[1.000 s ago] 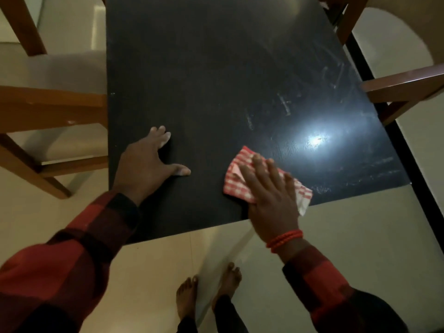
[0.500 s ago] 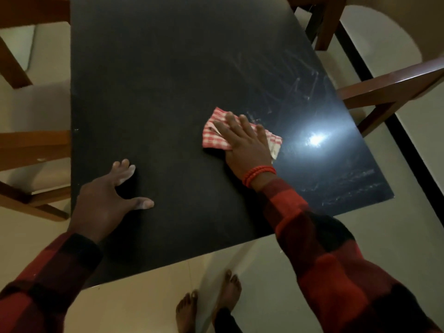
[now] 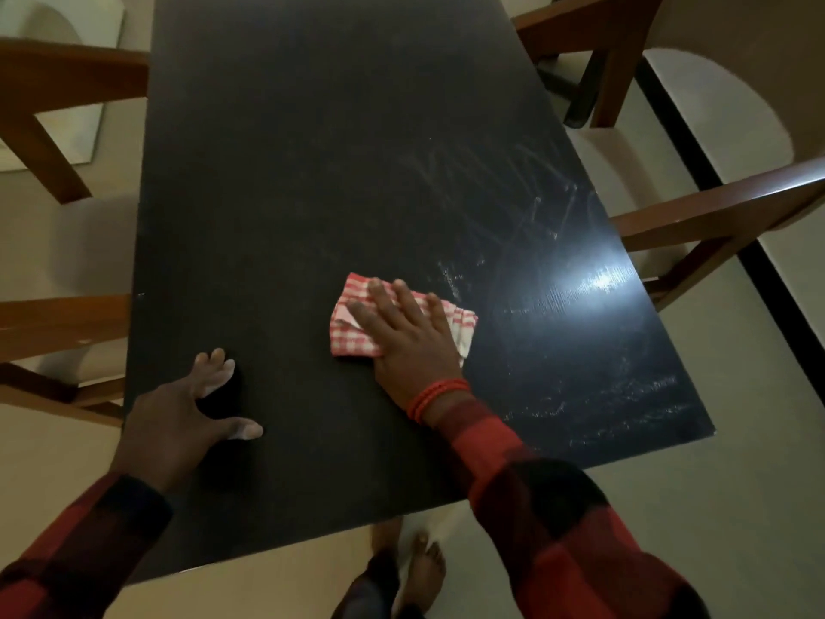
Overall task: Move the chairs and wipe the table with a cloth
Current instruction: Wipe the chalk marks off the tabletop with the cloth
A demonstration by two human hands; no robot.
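Observation:
A black rectangular table (image 3: pixel 312 180) fills the middle of the view, with smear marks and a bright light glare on its right side. A folded red-and-white checked cloth (image 3: pixel 352 337) lies on the near middle of the top. My right hand (image 3: pixel 402 332) presses flat on the cloth with straight fingers. My left hand (image 3: pixel 183 422) rests on the tabletop near the left edge, fingers spread. A wooden chair (image 3: pixel 58 319) with a pale seat stands at the left of the table, another wooden chair (image 3: pixel 714 212) at the right.
The floor is pale tile with a dark strip (image 3: pixel 714 185) running along the right. My bare feet (image 3: pixel 415 569) show below the table's near edge. Wooden chair parts (image 3: pixel 593 20) stand at the far right corner, and a chair back (image 3: pixel 67 73) at the far left.
My right hand slid the cloth away from the near edge, then back toward me a little. My left hand stayed planted on the table while the view shifted.

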